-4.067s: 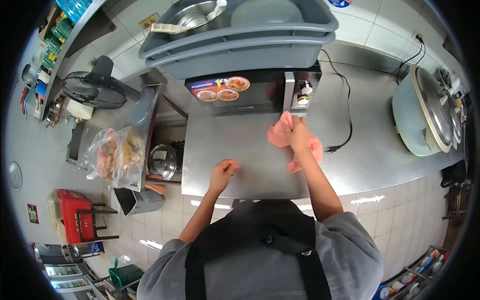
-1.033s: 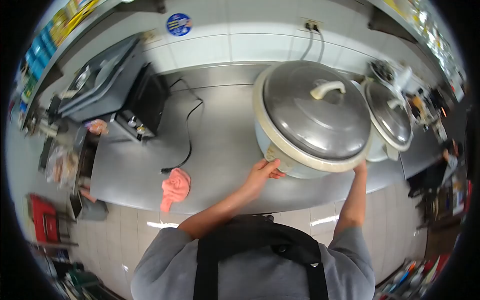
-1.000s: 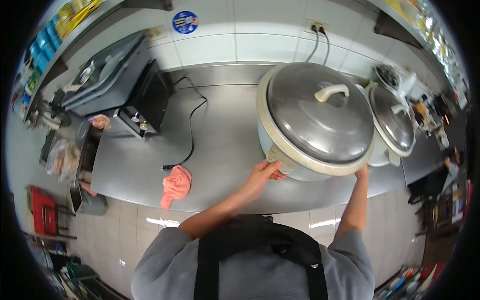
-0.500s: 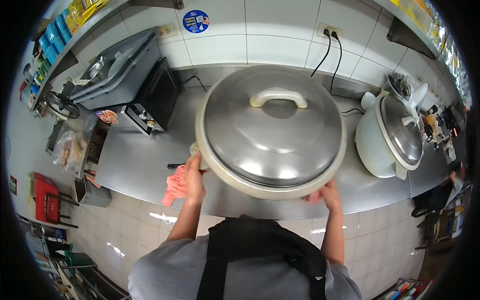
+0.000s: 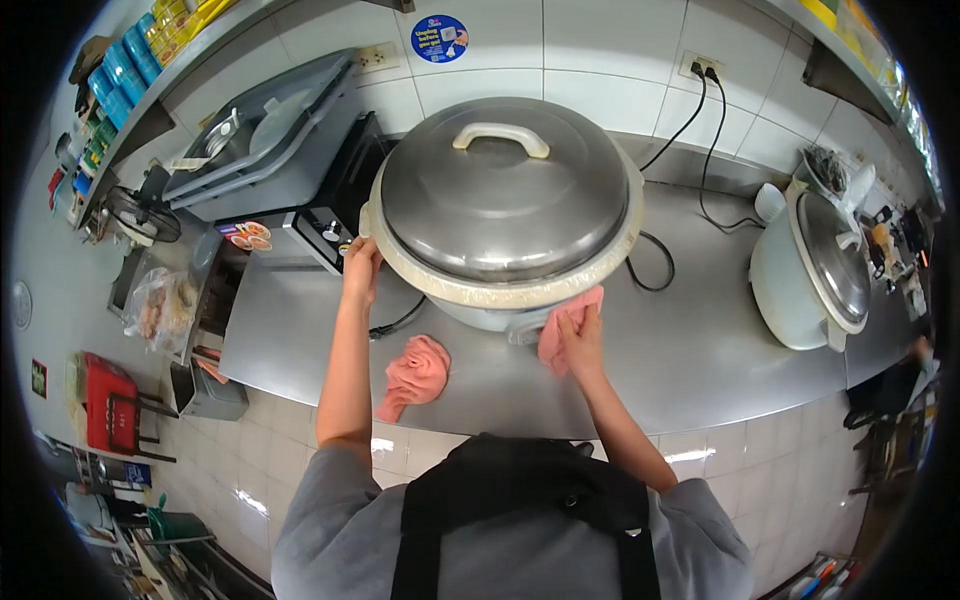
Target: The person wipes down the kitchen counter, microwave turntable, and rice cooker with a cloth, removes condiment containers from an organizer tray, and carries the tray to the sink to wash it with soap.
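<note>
A large rice cooker (image 5: 505,190) with a domed metal lid and cream rim stands on the steel counter (image 5: 690,350), close beside the black microwave (image 5: 345,195). My left hand (image 5: 362,268) grips the cooker's left side at the rim, fingers closed. Below the rim on the right, my right hand (image 5: 583,340) holds a pink cloth (image 5: 560,338) near the cooker's front. A second pink cloth (image 5: 418,372) lies crumpled on the counter between my arms. The dark plug (image 5: 385,330) of a cable lies above that cloth, to the left of the cooker.
Grey tubs (image 5: 270,160) holding a pot rest on the microwave. A smaller cooker (image 5: 810,270) and a white bowl (image 5: 769,203) stand at the right. Black cords hang from the wall outlet (image 5: 703,72). A fan (image 5: 145,215) and bagged food (image 5: 160,308) are at the left.
The large cooker has moved left across the counter, now beside the microwave. My left hand stays at its side. My right hand has left the cooker's rim and now shows a pink cloth below it.
</note>
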{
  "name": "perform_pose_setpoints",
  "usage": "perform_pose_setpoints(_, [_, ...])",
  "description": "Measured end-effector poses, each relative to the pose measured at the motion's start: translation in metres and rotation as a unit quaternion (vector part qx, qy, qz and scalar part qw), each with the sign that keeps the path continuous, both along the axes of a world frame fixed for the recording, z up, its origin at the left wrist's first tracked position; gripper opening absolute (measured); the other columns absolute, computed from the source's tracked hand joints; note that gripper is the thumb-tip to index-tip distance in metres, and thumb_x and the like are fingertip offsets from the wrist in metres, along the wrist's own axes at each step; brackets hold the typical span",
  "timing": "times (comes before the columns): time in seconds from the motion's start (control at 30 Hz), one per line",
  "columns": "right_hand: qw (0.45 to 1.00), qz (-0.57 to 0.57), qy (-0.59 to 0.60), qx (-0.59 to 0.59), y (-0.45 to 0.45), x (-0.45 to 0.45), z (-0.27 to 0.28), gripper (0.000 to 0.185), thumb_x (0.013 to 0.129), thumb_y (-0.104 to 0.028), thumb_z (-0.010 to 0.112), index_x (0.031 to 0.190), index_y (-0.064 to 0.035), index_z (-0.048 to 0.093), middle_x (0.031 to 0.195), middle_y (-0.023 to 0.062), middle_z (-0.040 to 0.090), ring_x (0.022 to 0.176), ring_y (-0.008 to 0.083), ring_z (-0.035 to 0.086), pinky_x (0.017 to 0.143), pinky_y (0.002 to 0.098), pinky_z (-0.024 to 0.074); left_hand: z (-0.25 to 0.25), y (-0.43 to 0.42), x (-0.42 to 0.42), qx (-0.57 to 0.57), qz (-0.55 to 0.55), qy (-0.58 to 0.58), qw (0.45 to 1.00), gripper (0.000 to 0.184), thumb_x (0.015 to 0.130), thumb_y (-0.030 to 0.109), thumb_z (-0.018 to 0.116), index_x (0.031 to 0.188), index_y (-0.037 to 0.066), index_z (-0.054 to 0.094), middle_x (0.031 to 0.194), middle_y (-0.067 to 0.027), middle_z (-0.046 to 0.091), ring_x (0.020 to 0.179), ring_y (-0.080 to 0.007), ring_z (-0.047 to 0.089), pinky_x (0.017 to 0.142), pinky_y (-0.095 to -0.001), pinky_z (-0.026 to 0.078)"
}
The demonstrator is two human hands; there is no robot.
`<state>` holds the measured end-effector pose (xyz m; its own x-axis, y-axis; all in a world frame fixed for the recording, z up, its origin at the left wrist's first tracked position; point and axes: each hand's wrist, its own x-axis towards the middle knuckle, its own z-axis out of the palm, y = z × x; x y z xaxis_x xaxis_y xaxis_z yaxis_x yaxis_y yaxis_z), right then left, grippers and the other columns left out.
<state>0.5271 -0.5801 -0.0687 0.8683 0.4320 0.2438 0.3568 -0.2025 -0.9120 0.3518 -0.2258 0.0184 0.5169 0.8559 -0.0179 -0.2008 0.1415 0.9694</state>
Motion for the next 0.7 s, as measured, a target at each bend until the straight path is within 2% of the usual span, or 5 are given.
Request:
perform_pose_setpoints(0.27, [0.996, -0.074, 0.040, 0.015, 0.069, 0.000, 0.004, 0.076, 0.088, -0.027, 0.068, 0.140, 0.0131, 0.030, 0.131, 0.0342, 0.043, 0.123, 0.0428, 0.044, 0.103, 0.0389, 0.0382, 0.009, 0.034, 0.022, 0.028, -0.070, -0.046, 0.996, 0.023, 0.095, 0.004, 0.051, 0.117, -0.002, 0.052, 0.109, -0.0041, 0.059, 0.103, -0.0128, 0.057, 0.096, -0.0265, 0.044])
perform_pose_setpoints(0.43, [0.995, -0.056, 0.079, -0.032, 0.051, 0.005, 0.035, 0.067, 0.087, -0.023, 0.068, 0.137, 0.0096, 0.039, 0.132, 0.0291, 0.043, 0.121, 0.0415, 0.045, 0.102, 0.0389, 0.0398, 0.008, 0.018, 0.015, 0.053, -0.059, -0.030, 0.996, 0.062, 0.099, 0.020, 0.054, 0.149, -0.001, 0.023, 0.143, -0.0117, 0.044, 0.131, -0.0202, 0.045, 0.109, -0.0332, 0.036])
perform_pose_setpoints(0.53, [0.994, -0.031, -0.001, -0.101, 0.011, 0.002, 0.057, 0.062, 0.085, -0.023, 0.067, 0.136, 0.0040, 0.045, 0.136, 0.0246, 0.042, 0.122, 0.0397, 0.045, 0.103, 0.0435, 0.0377, -0.018, -0.019, -0.025, 0.077, -0.018, 0.070, 0.994, 0.059, 0.099, 0.031, 0.055, 0.147, 0.003, 0.033, 0.138, -0.0106, 0.050, 0.125, -0.0218, 0.051, 0.104, -0.0339, 0.039])
perform_pose_setpoints(0.6, [0.986, -0.011, -0.074, -0.151, -0.017, -0.005, 0.051, 0.060, 0.085, -0.025, 0.066, 0.136, 0.0008, 0.048, 0.138, 0.0221, 0.042, 0.125, 0.0385, 0.044, 0.106, 0.0473, 0.0351, -0.046, -0.057, -0.059, 0.163, -0.004, 0.203, 0.965, 0.046, 0.098, 0.027, 0.057, 0.136, 0.002, 0.049, 0.133, -0.0109, 0.055, 0.116, -0.0209, 0.055, 0.097, -0.0336, 0.042])
perform_pose_setpoints(0.7, [0.864, 0.144, -0.278, -0.394, -0.053, -0.004, 0.029, 0.050, 0.090, -0.035, 0.059, 0.129, -0.0040, 0.055, 0.135, 0.0160, 0.050, 0.127, 0.0334, 0.044, 0.101, 0.0495, 0.0355, -0.106, -0.112, -0.108, 0.453, -0.092, 0.338, 0.820, 0.046, 0.092, 0.019, 0.062, 0.136, 0.010, 0.052, 0.133, -0.0180, 0.053, 0.117, -0.0355, 0.052, 0.098, -0.0399, 0.042])
